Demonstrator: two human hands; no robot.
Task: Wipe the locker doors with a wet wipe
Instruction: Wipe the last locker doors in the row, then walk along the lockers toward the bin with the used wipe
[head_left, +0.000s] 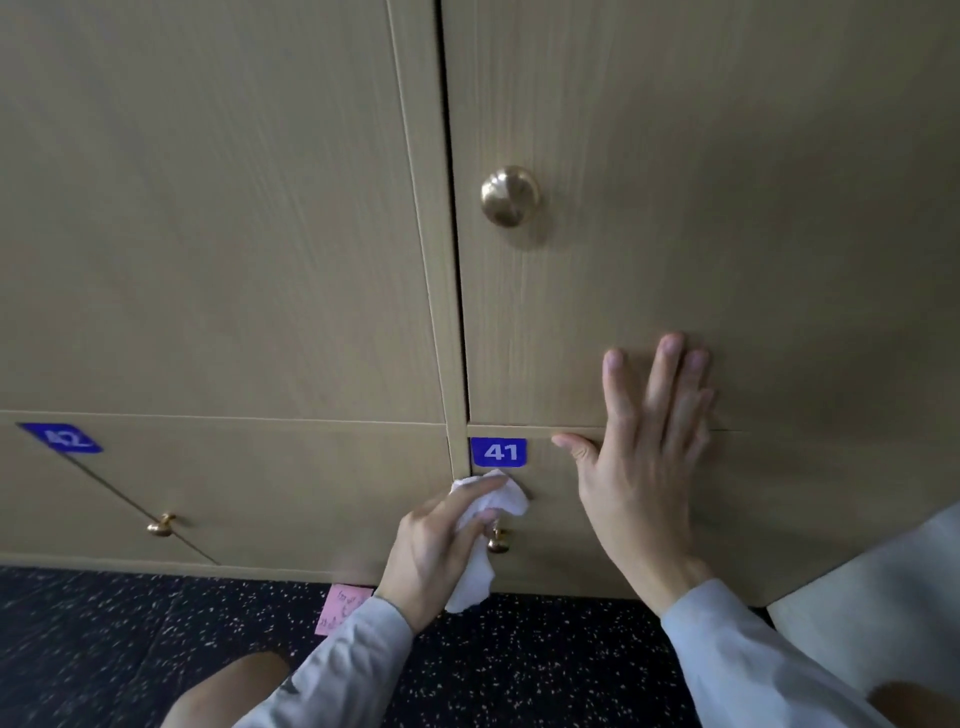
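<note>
Presently the crumpled white wet wipe, pinched in the left hand, is pressed below the blue "41" label of the low beige wood-grain locker door, at 9 o'clock of the flat, released right hand, and how much wiping remains cannot be told.

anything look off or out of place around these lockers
Two things stand out. A pink note with handwriting lies on the speckled floor below locker 41, as if dropped. The door of locker 42 hangs ajar rather than flush.

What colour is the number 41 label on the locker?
Blue with white digits, seen in the head view.
</note>
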